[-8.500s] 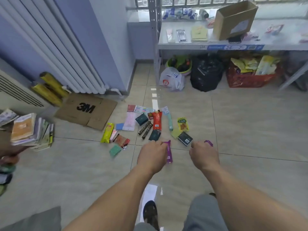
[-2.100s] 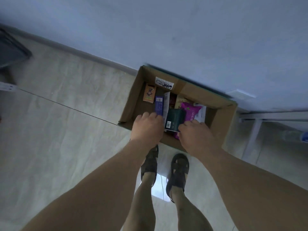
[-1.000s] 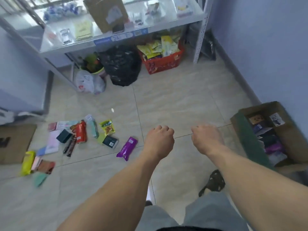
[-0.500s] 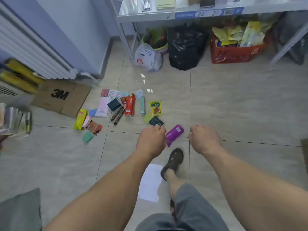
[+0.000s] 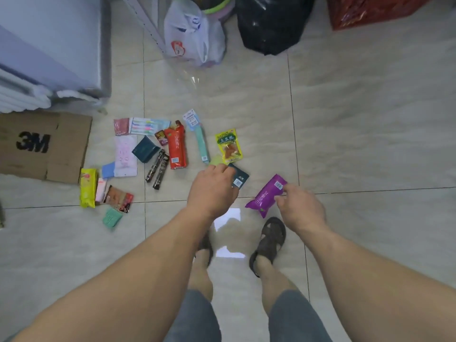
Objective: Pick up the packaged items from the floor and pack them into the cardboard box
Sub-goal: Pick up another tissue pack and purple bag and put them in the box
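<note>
Several packaged items lie scattered on the tiled floor. My left hand [image 5: 212, 190] reaches down with its fingertips on a dark teal packet [image 5: 239, 178]; the hand hides the packet's left part and its grip. My right hand [image 5: 301, 209] has its fingers apart, touching the right end of a purple packet [image 5: 266, 196] that lies flat. Beyond them lie a yellow-green snack packet [image 5: 229, 147], a long mint packet [image 5: 201, 141], a red packet [image 5: 175, 148], a second dark teal packet [image 5: 145, 149] and a yellow packet [image 5: 87, 187]. The cardboard box is out of view.
A flattened 3M cardboard sheet [image 5: 42, 146] lies at the left below a white radiator [image 5: 22, 95]. A white plastic bag [image 5: 193, 33], a black bag [image 5: 269, 21] and a red basket [image 5: 370, 11] stand at the top. My sandalled feet [image 5: 270, 240] are just behind the packets.
I have bent closer to the floor. My left hand has come down onto the dark teal packet and my right hand has opened at the purple packet.
</note>
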